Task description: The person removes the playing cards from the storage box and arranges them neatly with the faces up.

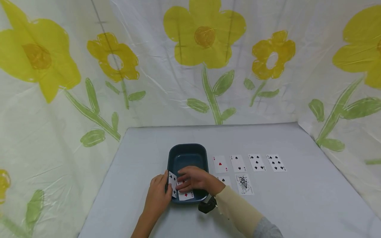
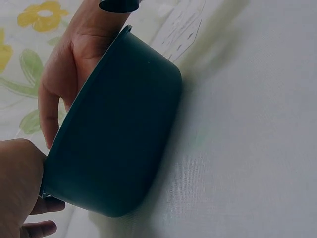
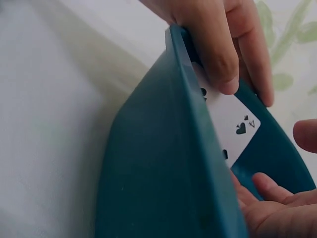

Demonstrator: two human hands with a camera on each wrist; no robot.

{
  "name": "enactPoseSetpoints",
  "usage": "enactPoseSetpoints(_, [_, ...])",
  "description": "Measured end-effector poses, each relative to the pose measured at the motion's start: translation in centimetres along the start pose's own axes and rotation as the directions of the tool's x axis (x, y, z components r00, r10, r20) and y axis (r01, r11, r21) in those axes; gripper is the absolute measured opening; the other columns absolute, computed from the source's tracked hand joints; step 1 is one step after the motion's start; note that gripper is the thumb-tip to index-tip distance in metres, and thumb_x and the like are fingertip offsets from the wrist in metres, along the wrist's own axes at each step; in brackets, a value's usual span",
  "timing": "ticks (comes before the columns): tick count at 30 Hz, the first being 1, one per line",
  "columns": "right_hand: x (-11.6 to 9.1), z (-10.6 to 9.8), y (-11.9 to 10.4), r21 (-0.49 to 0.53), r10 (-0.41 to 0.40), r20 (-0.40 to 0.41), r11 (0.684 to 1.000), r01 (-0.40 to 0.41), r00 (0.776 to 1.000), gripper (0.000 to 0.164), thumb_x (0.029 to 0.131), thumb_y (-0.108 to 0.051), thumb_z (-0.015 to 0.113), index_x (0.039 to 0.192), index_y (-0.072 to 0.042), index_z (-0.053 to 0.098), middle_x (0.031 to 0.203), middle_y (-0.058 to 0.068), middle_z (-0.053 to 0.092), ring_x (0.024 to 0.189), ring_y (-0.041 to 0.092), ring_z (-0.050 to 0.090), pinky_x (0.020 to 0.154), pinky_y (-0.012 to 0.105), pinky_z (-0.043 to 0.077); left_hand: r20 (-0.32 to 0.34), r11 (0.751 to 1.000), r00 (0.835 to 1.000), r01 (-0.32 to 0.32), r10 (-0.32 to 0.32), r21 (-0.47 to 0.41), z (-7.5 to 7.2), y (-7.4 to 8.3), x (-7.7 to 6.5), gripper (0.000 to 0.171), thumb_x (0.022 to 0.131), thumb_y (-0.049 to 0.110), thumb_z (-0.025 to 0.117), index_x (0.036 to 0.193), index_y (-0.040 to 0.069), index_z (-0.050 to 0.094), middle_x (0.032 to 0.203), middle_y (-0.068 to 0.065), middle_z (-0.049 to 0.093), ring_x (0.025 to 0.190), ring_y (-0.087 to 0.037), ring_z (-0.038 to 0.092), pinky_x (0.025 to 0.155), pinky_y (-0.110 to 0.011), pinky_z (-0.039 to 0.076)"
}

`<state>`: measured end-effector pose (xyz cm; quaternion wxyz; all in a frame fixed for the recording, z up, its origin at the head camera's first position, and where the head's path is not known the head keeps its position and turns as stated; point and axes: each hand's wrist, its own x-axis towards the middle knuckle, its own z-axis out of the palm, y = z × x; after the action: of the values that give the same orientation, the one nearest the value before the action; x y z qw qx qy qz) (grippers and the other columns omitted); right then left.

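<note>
A dark teal rectangular tub (image 1: pixel 187 149) stands on the table in the head view. My left hand (image 1: pixel 157 194) is at its left rim, thumb inside and fingers outside, pinching a four of spades playing card (image 1: pixel 171 178) against the wall. In the right wrist view this four of spades (image 3: pixel 242 124) stands tilted inside the tub, with the left thumb on it. My right hand (image 1: pixel 194 179) reaches over the tub, its fingers loosely spread and holding nothing. Below those fingers a red diamond card (image 1: pixel 186 196) lies at the tub's near end, partly hidden.
Right of the tub, face-up cards lie in two rows: an ace of hearts (image 1: pixel 220 164), a two of spades (image 1: pixel 238 163) and other spades in the back row; a joker (image 1: pixel 244 184) and a partly hidden spade card (image 1: pixel 225 180) in front. A flowered curtain (image 1: pixel 154 99) hangs behind.
</note>
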<state>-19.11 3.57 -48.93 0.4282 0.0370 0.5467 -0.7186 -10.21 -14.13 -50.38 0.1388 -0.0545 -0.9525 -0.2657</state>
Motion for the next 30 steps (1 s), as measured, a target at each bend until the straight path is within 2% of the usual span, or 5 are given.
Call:
enactPoseSetpoints(6, [0.15,0.20,0.04,0.016,-0.009,0.025,1.000,0.009,1.000,0.059,0.100,-0.019,0.058,0.147,0.003,0.030,0.127,0.029,0.056,0.109,0.047,0.064,0.091,0.055,0.052,0.014,1.000,1.000,0.004,-0.004,-0.005,-0.06,0.00,0.08,0.054,0.092,0.006,0.064,0.142,-0.008,0.050,0.128,-0.019,0.061,0.123,-0.038,0.050,0.103,-0.053,0.043])
enactPoseSetpoints(13, [0.19,0.38,0.06,0.022,-0.031,0.050,0.999,0.030,0.998,0.045,0.100,-0.019,0.058,0.136,0.002,0.039,0.128,0.029,0.056,0.107,0.043,0.066,0.090,0.055,0.053,0.012,1.000,1.000,0.005,-0.005,0.013,-0.03,0.12,0.15,0.054,0.092,0.010,0.066,0.141,-0.008,0.052,0.128,-0.019,0.062,0.123,-0.039,0.050,0.103,-0.054,0.043])
enactPoseSetpoints(23, [0.25,0.03,0.28,-0.049,-0.032,-0.018,0.998,0.031,0.999,0.055,0.100,-0.019,0.059,0.144,0.004,0.036,0.122,0.027,0.061,0.107,0.043,0.066,0.087,0.053,0.055,0.005,1.000,1.000,-0.008,0.008,0.015,-0.07,0.22,0.10,0.050,0.092,0.004,0.062,0.140,-0.008,0.052,0.125,-0.018,0.063,0.120,-0.037,0.052,0.101,-0.053,0.045])
enactPoseSetpoints(30, [0.26,0.08,0.34,-0.042,-0.038,-0.017,0.998,0.038,0.999,0.058,0.099,-0.019,0.059,0.145,0.004,0.034,0.122,0.028,0.060,0.106,0.044,0.066,0.087,0.053,0.055,0.014,0.999,0.999,-0.034,0.034,0.043,-0.17,0.19,0.12,0.050,0.093,0.005,0.060,0.140,-0.009,0.052,0.123,-0.018,0.064,0.119,-0.038,0.054,0.099,-0.054,0.046])
